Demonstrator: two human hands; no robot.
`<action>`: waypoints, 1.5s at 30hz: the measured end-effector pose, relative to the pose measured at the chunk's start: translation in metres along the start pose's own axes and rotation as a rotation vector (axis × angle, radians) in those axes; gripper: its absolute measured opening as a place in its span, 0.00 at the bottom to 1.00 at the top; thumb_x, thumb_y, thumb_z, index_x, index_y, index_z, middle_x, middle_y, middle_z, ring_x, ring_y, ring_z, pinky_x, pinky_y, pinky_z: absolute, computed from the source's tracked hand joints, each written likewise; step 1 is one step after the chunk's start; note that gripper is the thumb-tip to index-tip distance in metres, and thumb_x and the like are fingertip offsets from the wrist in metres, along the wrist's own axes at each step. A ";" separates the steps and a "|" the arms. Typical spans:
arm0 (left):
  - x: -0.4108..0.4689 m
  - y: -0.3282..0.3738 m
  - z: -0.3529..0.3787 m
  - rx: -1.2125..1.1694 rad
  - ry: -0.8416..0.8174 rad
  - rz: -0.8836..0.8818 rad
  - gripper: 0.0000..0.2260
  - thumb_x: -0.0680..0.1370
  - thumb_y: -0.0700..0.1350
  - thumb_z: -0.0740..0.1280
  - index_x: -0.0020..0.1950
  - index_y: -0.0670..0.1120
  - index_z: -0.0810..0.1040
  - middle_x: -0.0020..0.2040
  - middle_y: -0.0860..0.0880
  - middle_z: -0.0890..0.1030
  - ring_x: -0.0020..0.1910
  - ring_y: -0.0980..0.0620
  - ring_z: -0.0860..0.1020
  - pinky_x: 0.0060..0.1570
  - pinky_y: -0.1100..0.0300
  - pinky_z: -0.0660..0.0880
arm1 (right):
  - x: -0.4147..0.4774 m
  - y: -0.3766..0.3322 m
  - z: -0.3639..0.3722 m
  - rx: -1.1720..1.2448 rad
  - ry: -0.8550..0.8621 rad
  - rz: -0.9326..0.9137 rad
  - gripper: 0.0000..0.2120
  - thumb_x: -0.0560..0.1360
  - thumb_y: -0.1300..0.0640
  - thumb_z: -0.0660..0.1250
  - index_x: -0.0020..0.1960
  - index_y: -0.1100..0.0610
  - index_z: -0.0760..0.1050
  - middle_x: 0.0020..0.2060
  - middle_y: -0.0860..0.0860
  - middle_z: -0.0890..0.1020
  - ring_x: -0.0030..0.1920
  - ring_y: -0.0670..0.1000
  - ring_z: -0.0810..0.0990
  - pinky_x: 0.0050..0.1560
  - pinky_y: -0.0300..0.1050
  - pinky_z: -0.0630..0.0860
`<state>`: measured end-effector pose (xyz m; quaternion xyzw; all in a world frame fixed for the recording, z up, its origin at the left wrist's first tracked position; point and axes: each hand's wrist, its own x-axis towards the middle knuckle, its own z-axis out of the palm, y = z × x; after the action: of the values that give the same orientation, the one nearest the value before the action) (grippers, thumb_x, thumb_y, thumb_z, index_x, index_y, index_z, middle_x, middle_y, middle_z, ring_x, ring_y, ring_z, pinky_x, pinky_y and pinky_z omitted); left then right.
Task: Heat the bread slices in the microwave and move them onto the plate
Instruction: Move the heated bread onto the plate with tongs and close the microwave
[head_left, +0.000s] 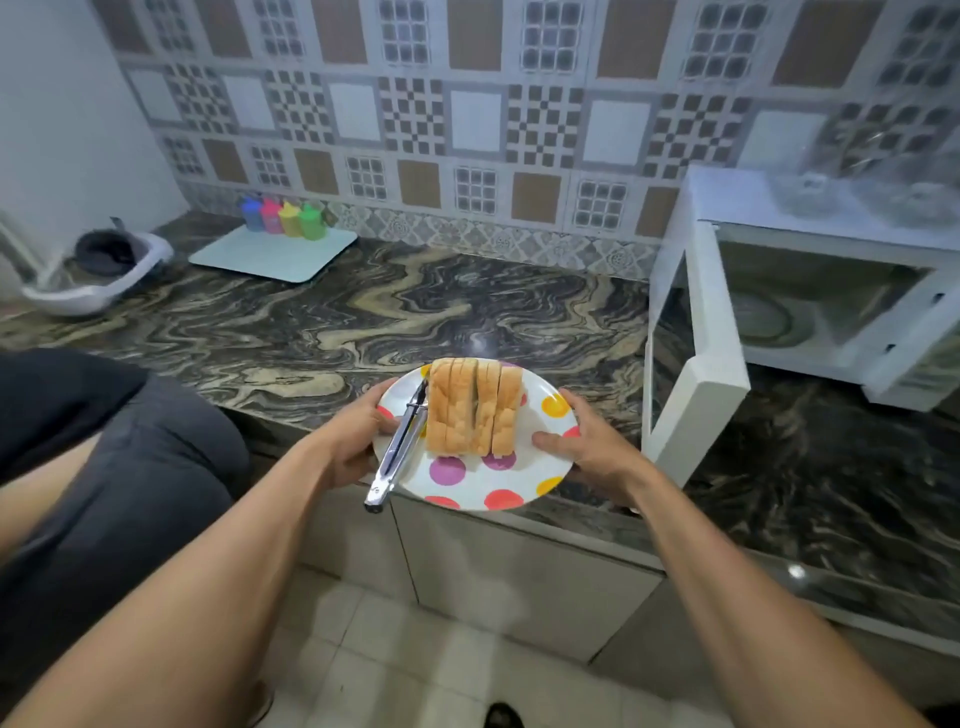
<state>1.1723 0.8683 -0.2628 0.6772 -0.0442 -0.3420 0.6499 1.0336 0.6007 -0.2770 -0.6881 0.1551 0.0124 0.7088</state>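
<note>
A white plate (519, 480) with coloured dots hangs over the front edge of the counter, held from both sides. My left hand (356, 439) grips its left rim and my right hand (592, 447) grips its right rim. Several bread slices (470, 408) stand side by side on the plate. Metal tongs (397, 449) lie on the plate left of the bread, their handle end sticking out past the rim. The white microwave (831, 306) stands at the right with its door (691, 353) swung open; its glass turntable (763, 317) looks bare.
The dark marbled counter (337, 312) runs across the view. At the back left lie a pale cutting board (272, 252) with several coloured bottles (283, 215), and a white bowl (98, 273). Another person's dark-clad leg (114, 467) is at the left. Glassware (878, 171) sits on the microwave.
</note>
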 end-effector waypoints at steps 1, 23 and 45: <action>0.015 0.001 -0.004 0.001 -0.010 -0.004 0.30 0.77 0.27 0.58 0.71 0.56 0.73 0.61 0.40 0.82 0.58 0.34 0.81 0.59 0.30 0.74 | 0.011 0.003 0.000 0.023 0.019 0.009 0.31 0.73 0.66 0.74 0.70 0.51 0.66 0.59 0.56 0.81 0.57 0.58 0.82 0.52 0.58 0.82; 0.270 0.004 -0.007 0.428 -0.096 -0.063 0.29 0.69 0.31 0.71 0.66 0.53 0.77 0.54 0.47 0.85 0.55 0.44 0.83 0.59 0.42 0.79 | 0.183 0.058 -0.060 -0.341 0.283 0.147 0.32 0.72 0.64 0.77 0.72 0.55 0.67 0.58 0.51 0.82 0.57 0.50 0.82 0.53 0.44 0.80; 0.275 0.042 0.011 1.211 0.170 0.079 0.24 0.71 0.37 0.70 0.66 0.49 0.74 0.63 0.41 0.76 0.58 0.39 0.78 0.52 0.50 0.76 | 0.185 0.012 -0.033 -0.895 0.562 0.512 0.15 0.78 0.51 0.67 0.63 0.56 0.78 0.58 0.58 0.81 0.58 0.61 0.79 0.56 0.51 0.78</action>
<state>1.3927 0.7142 -0.3355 0.9491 -0.2037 -0.1765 0.1629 1.2000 0.5332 -0.3325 -0.8379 0.4780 0.0644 0.2555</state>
